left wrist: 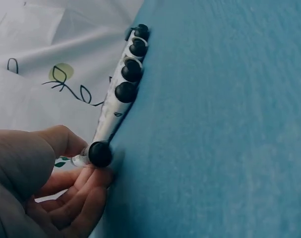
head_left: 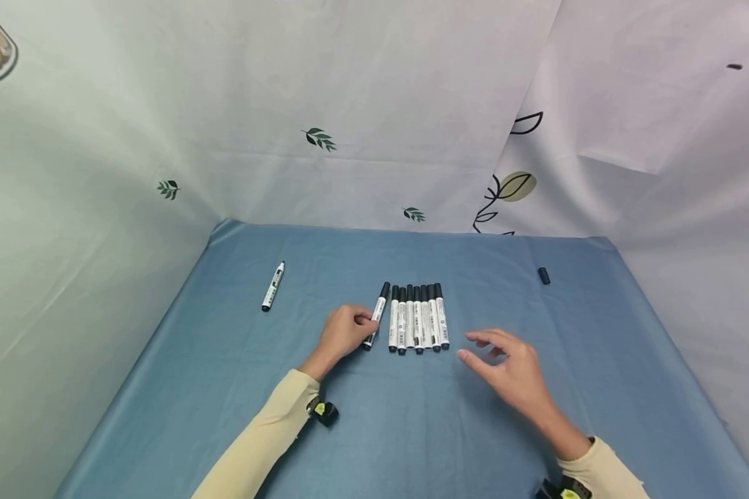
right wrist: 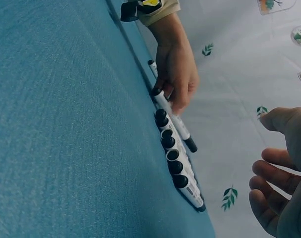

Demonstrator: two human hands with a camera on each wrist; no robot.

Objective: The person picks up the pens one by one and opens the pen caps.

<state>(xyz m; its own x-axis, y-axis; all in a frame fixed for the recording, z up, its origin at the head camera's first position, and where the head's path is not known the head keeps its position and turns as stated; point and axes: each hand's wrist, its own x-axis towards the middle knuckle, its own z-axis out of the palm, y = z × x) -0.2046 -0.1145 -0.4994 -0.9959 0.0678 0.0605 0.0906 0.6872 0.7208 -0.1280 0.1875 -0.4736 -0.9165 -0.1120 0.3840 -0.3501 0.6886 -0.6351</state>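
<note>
Blue cloth (head_left: 406, 430) bears marker row (head_left: 417, 320), cap (head_left: 544, 276); left grip (head_left: 345, 328) pinches tilted marker (head_left: 381, 305), right (head_left: 510, 367) spread.

This looks like a draped booth (head_left: 69, 229), the kind of room around it hard to tell, for pale sheets (head_left: 387, 76) hang behind and on both sides of the blue cloth (head_left: 399, 430), with leaf prints (head_left: 320, 139) above its far edge and a twig print (head_left: 515, 187) nearer its far right corner.

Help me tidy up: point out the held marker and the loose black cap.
Held marker (head_left: 379, 308), head view: its white barrel.
Loose black cap (head_left: 544, 276), head view: middle of its side.
</note>
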